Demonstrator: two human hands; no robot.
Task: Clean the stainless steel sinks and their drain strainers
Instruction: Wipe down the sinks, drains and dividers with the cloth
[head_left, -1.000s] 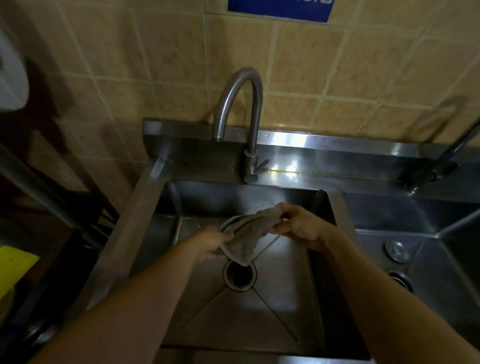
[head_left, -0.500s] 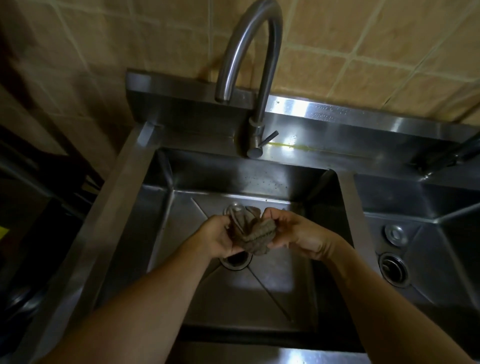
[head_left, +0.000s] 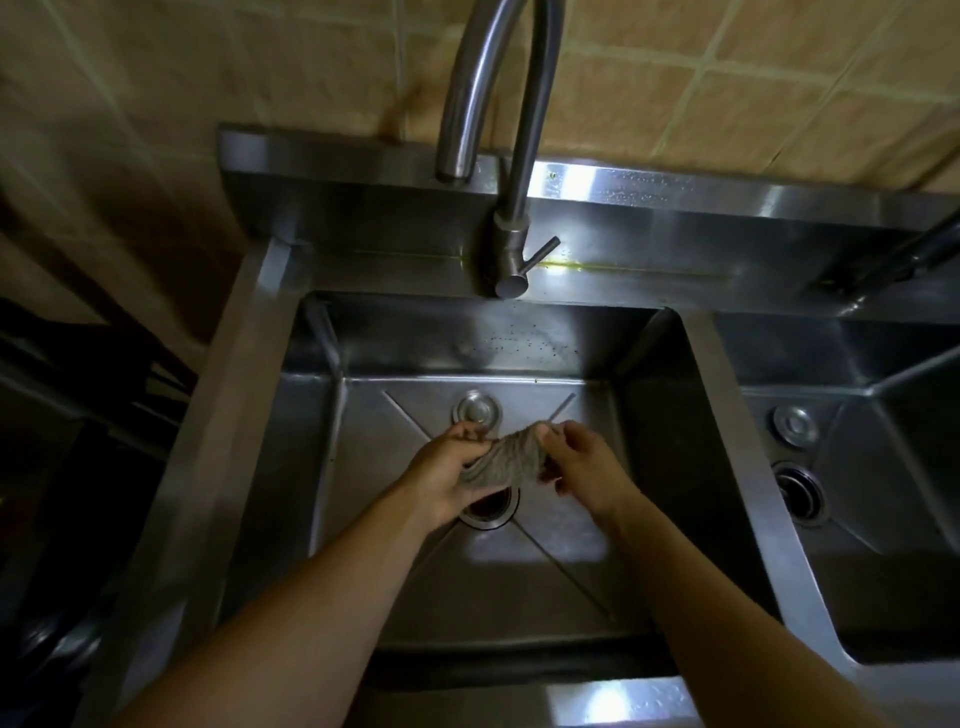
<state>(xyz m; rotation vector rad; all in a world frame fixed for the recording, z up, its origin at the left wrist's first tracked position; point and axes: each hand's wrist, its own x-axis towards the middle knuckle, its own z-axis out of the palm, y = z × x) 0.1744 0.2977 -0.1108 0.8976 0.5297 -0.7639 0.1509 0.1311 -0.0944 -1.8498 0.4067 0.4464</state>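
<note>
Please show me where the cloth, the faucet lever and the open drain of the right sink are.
cloth (head_left: 506, 460), head view, middle of the bunched fabric
faucet lever (head_left: 543, 251), head view, middle of the rod
right sink drain (head_left: 798, 493), head view, dark opening

Between the fingers (head_left: 545, 434) is a rough grey cloth (head_left: 511, 457); the sink (head_left: 545, 577) and faucet (head_left: 511, 228) are glossy brushed steel.

No readable text, labels, brands or numbers anywhere in view.
</note>
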